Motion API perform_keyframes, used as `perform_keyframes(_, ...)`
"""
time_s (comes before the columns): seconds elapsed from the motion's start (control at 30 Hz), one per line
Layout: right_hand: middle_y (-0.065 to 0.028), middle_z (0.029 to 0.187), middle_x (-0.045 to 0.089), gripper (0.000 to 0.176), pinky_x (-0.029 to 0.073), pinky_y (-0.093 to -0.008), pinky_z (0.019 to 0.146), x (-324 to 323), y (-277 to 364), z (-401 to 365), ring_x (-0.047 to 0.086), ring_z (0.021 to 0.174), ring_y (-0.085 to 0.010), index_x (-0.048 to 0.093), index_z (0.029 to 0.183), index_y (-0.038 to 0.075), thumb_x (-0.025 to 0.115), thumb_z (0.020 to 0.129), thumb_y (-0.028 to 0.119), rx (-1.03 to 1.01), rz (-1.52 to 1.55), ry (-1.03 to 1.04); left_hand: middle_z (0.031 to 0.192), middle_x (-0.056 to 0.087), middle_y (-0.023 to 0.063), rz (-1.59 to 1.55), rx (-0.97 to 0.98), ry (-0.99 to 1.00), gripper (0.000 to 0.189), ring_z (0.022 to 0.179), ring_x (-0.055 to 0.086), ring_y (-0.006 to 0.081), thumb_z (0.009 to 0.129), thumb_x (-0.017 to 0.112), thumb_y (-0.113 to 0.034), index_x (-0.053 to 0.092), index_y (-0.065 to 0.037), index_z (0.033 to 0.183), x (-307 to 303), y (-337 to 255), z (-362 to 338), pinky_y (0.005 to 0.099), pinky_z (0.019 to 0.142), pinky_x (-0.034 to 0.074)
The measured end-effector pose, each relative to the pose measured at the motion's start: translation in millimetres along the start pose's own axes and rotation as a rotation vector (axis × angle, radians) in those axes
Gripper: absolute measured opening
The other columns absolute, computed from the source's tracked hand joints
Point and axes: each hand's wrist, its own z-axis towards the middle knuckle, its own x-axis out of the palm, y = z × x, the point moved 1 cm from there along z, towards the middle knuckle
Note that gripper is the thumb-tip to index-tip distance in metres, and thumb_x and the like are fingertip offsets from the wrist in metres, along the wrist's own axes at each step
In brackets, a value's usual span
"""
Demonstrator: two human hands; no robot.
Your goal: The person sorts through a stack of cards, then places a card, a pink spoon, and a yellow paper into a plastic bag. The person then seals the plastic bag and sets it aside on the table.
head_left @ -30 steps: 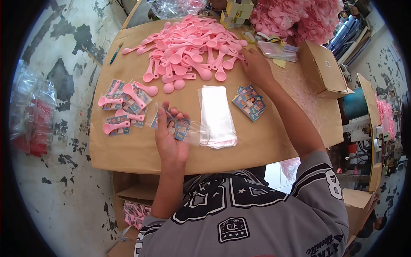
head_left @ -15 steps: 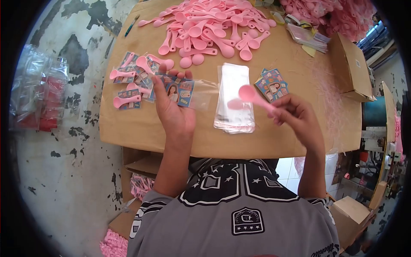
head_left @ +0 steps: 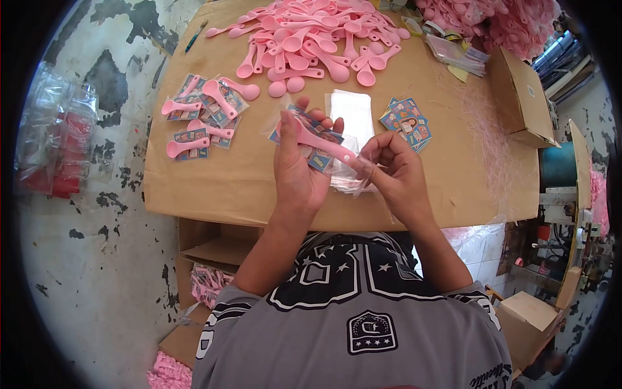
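A blue printed card in a clear bag (head_left: 317,160) lies across my left hand (head_left: 301,162), with a pink spoon (head_left: 322,142) on top of it; my left thumb presses on them. My right hand (head_left: 395,175) pinches the clear plastic at the bag's right end, beside the spoon's handle. Behind the hands is a stack of clear bags (head_left: 350,113), partly covered by them. To the right sits a small stack of printed cards (head_left: 407,123). Several bagged cards with pink spoons (head_left: 220,98) lie on the left of the table.
A large heap of pink spoons (head_left: 311,39) covers the back of the brown table (head_left: 207,194). A pen (head_left: 196,36) lies at the back left. An open cardboard box (head_left: 521,97), tape rolls and a plastic packet (head_left: 457,55) are at the right.
My right hand has moved left to my left hand, and its spoon now lies over the card. My left hand has moved right with the bagged card. My right fingers now pinch the bag's end.
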Motion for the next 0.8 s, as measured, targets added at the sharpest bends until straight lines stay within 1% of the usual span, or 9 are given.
perform_keyframes(0.13,-0.0015,0.102,0.063,0.037,0.046,-0.0213,0.071,13,-13,4,0.055,0.084,-0.0078,0.060,0.121,0.001,0.082,0.092,0.010,-0.126,-0.045,-0.098,0.106,0.065,0.0062,-0.038,-0.058,-0.008,0.047,0.099,0.067,0.0176,0.109,0.059,-0.040,0.052,-0.005,0.139,-1,3,-6,0.0450,0.106,0.057)
perform_keyframes(0.23,-0.0067,0.111,0.065,0.046,0.051,-0.0274,0.081,16,-10,4,0.060,0.102,-0.0152,0.063,0.126,0.006,0.083,0.085,0.006,-0.259,-0.182,-0.174,0.109,0.065,0.0073,-0.083,-0.122,0.006,0.046,0.102,0.067,0.0188,0.110,0.057,-0.039,0.052,-0.004,0.140,-5,0,-5,0.0449,0.107,0.056)
perform_keyframes(0.33,-0.0141,0.129,0.066,0.045,0.051,-0.0389,0.099,19,11,4,0.059,0.123,-0.0285,0.073,0.121,0.011,0.085,0.078,0.007,-0.614,-0.525,-0.198,0.115,0.066,0.0099,-0.089,-0.184,0.001,0.045,0.107,0.066,0.0207,0.111,0.056,-0.038,0.051,-0.004,0.141,-7,1,-2,0.0457,0.109,0.055)
perform_keyframes(0.43,-0.0200,0.146,0.061,0.031,0.042,-0.0481,0.114,-6,24,1,0.053,0.138,-0.0381,0.082,0.110,0.014,0.084,0.079,0.013,-0.801,-0.703,0.140,0.125,0.065,0.0134,-0.066,-0.238,-0.028,0.044,0.117,0.065,0.0241,0.111,0.055,-0.036,0.051,-0.003,0.142,-7,-2,3,0.0475,0.112,0.053)
perform_keyframes(0.47,-0.0203,0.151,0.058,0.018,0.035,-0.0509,0.119,-15,24,0,0.051,0.142,-0.0377,0.084,0.100,0.012,0.082,0.084,0.018,-0.741,-0.518,0.213,0.128,0.065,0.0146,-0.059,-0.258,-0.038,0.044,0.121,0.064,0.0254,0.112,0.055,-0.035,0.050,-0.003,0.142,-7,-3,6,0.0482,0.114,0.052)
perform_keyframes(0.57,-0.0196,0.149,0.060,0.022,0.035,-0.0512,0.119,-39,27,-2,0.051,0.141,-0.0378,0.083,0.106,0.014,0.081,0.086,0.022,-0.611,-0.229,0.084,0.140,0.059,0.0195,-0.061,-0.328,0.005,0.045,0.133,0.059,0.0304,0.112,0.053,-0.033,0.047,-0.002,0.145,-1,-8,8,0.0513,0.116,0.050)
perform_keyframes(0.7,-0.0122,0.157,0.055,0.028,0.038,-0.0492,0.119,-41,35,8,0.046,0.146,-0.0383,0.082,0.114,0.022,0.073,0.090,0.012,-0.754,-1.081,-0.074,0.153,0.050,0.0219,-0.029,-0.427,0.101,0.051,0.146,0.047,0.0336,0.113,0.051,-0.031,0.040,0.002,0.151,14,-6,5,0.0515,0.124,0.040)
perform_keyframes(0.77,-0.0092,0.160,0.052,0.034,0.038,-0.0486,0.119,-32,29,11,0.043,0.149,-0.0379,0.082,0.112,0.025,0.071,0.086,0.006,-0.787,-1.061,-0.041,0.155,0.046,0.0235,-0.024,-0.481,0.147,0.054,0.149,0.043,0.0357,0.113,0.049,-0.031,0.036,0.002,0.154,19,-2,3,0.0522,0.124,0.039)
perform_keyframes(0.8,-0.0094,0.160,0.052,0.035,0.038,-0.0487,0.119,-28,27,12,0.043,0.149,-0.0376,0.082,0.112,0.025,0.071,0.085,0.006,-0.810,-1.037,-0.018,0.154,0.049,0.0247,-0.020,-0.508,0.129,0.048,0.145,0.050,0.0348,0.113,0.048,-0.029,0.041,-0.001,0.151,22,2,2,0.0484,0.118,0.046)
